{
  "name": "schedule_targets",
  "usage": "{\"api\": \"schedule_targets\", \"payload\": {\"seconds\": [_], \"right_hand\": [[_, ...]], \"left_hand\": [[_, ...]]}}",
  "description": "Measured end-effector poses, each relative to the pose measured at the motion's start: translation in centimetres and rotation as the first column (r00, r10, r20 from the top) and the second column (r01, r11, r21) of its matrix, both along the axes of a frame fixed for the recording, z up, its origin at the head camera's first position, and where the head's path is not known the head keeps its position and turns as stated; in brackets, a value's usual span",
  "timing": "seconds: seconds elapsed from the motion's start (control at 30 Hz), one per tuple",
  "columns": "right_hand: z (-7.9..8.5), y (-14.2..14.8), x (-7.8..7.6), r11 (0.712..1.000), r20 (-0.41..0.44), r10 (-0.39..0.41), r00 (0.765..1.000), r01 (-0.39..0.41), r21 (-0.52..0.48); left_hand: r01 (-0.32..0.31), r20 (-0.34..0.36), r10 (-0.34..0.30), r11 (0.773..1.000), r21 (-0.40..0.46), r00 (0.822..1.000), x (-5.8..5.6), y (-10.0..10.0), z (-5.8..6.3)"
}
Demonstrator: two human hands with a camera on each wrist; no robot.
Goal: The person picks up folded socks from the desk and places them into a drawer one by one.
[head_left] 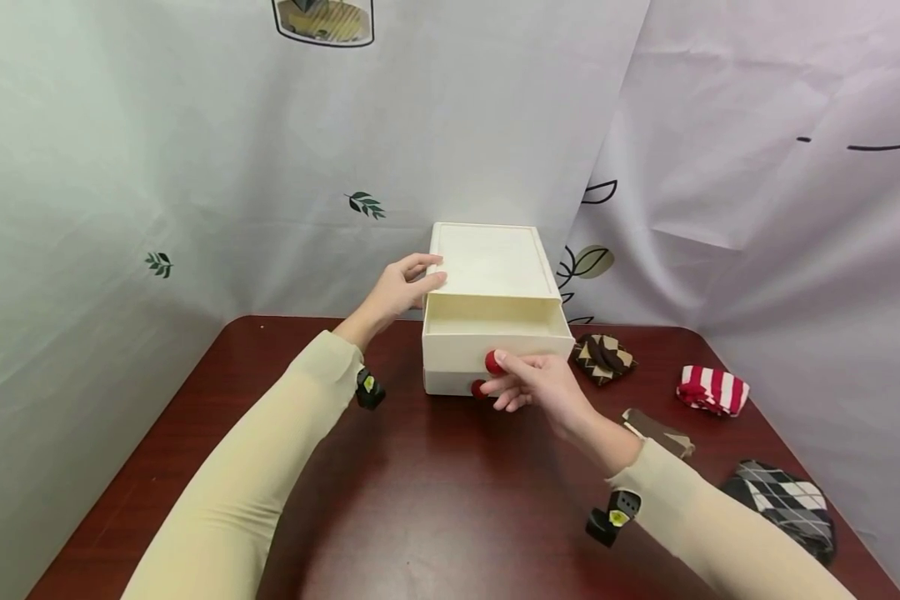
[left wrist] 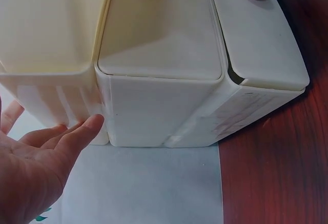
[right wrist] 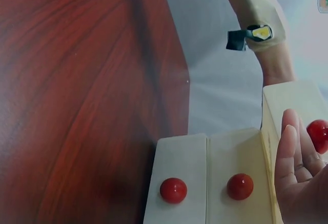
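Observation:
A white drawer box with red round knobs stands at the far side of the table. Its top drawer is pulled out, and the part of its inside that shows holds nothing. My right hand has its thumb on the top drawer's red knob and its fingers just below, pinching the knob. On the box's upper left edge rests my left hand, fingers fairly straight against the side. Two lower drawer fronts with knobs are closed in the right wrist view.
Right of the box lie several folded cloth bundles: a brown argyle one, a red-and-white striped one, a brown one partly behind my right forearm, and a black-and-white checked one. White printed curtains surround the dark red table.

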State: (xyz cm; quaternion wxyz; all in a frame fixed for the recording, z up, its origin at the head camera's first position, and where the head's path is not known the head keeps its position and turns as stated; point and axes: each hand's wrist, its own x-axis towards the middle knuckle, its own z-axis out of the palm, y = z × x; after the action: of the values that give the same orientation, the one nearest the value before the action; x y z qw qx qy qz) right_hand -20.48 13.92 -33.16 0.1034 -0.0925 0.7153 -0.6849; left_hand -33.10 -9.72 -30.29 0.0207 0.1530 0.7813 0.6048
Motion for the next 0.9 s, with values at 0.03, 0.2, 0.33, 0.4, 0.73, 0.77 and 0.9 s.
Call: {"api": "schedule_targets", "payload": {"seconds": [0.03, 0.2, 0.33, 0.4, 0.73, 0.77, 0.9], "right_hand": [[0.0, 0.0, 0.2, 1.000, 0.000, 0.001, 1.000, -0.001, -0.001], [0.1, -0.1, 0.9, 1.000, 0.009, 0.007, 1.000, -0.007, 0.004], [0.0, 0.0, 1.4, 1.000, 0.006, 0.016, 1.000, -0.016, 0.017], [0.0, 0.0, 1.5, 1.000, 0.005, 0.019, 1.000, -0.019, 0.024], [-0.2, 0.0, 2.7, 0.998, 0.003, 0.030, 1.000, -0.031, 0.055], [-0.2, 0.0, 2.8, 0.998, 0.006, 0.032, 0.999, -0.032, 0.060], [-0.3, 0.0, 3.4, 0.997, 0.015, 0.018, 1.000, -0.019, 0.079]], "left_hand": [[0.005, 0.006, -0.005, 1.000, 0.000, 1.000, 0.4, 0.0, 0.3], [0.026, 0.028, -0.026, 1.000, 0.001, 0.999, 0.8, 0.0, 0.8], [0.025, 0.012, -0.025, 1.000, 0.016, 1.000, -0.4, -0.2, -0.3], [0.019, 0.001, -0.019, 1.000, 0.015, 1.000, -0.4, -0.1, -0.4], [0.005, -0.015, -0.004, 1.000, 0.028, 1.000, -0.1, 0.0, -0.5], [0.004, -0.013, -0.004, 1.000, 0.030, 1.000, -0.1, 0.0, -0.5], [0.003, -0.009, -0.003, 0.999, 0.040, 1.000, -0.1, 0.1, -0.5]]}}
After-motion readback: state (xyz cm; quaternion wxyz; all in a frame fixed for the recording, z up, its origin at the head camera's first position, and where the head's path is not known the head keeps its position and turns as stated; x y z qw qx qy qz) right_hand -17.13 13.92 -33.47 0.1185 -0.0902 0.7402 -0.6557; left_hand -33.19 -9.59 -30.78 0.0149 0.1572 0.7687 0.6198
